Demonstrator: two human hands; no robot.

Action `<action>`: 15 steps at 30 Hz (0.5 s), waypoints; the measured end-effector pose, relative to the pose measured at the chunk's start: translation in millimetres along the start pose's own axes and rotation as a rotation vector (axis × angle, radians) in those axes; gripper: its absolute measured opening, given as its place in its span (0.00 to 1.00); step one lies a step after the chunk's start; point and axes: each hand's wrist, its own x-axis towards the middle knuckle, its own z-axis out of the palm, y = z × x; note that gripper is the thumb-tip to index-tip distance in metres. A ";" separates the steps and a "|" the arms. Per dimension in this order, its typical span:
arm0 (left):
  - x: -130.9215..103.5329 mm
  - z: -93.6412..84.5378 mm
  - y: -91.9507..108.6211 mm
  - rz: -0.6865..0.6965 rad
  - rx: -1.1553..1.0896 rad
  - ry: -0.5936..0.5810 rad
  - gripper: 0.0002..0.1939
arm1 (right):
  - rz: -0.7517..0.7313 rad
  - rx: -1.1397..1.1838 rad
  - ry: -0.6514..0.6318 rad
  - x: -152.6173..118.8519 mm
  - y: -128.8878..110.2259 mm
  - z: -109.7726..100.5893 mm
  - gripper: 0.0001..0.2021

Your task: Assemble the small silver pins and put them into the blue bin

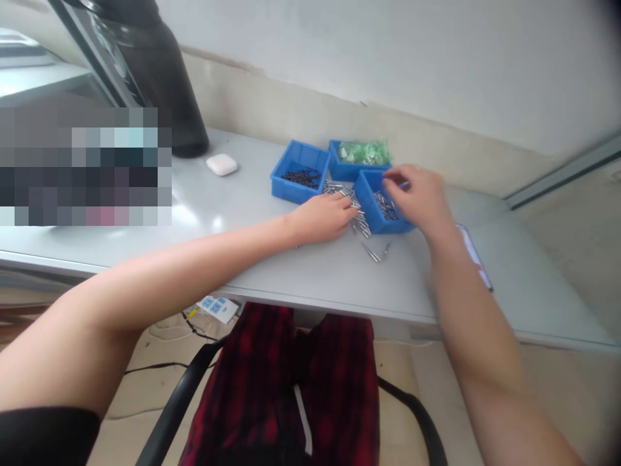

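Observation:
My left hand (324,217) lies palm down on the grey table, its fingertips at a pile of silvery metal pins (361,223). What is under the fingers is hidden. Over the right blue bin (381,223), my right hand (417,194) is held with thumb and fingers bent toward each other; whether anything is between them is too small to tell. That bin holds similar metal pieces (387,206). Dark screws (303,178) lie in the left blue bin (295,193). Behind, a third blue bin (344,169) holds a green plastic bag (365,153).
A large dark bottle (179,97) and a white rounded case (222,164) stand to the left on the table (272,272). A flat phone-like object (475,259) lies beside my right forearm. The wall runs behind the bins. A few loose pins (372,252) lie nearer the front edge.

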 end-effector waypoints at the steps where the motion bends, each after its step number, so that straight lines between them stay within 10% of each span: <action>1: 0.1 1.5 -0.8 0.000 0.006 -0.014 0.19 | -0.011 0.004 -0.004 -0.1 -3.1 4.2 0.15; 15: -0.7 7.8 -14.8 0.053 0.029 -0.017 0.18 | -0.034 0.170 -0.033 -3.7 -27.8 24.9 0.12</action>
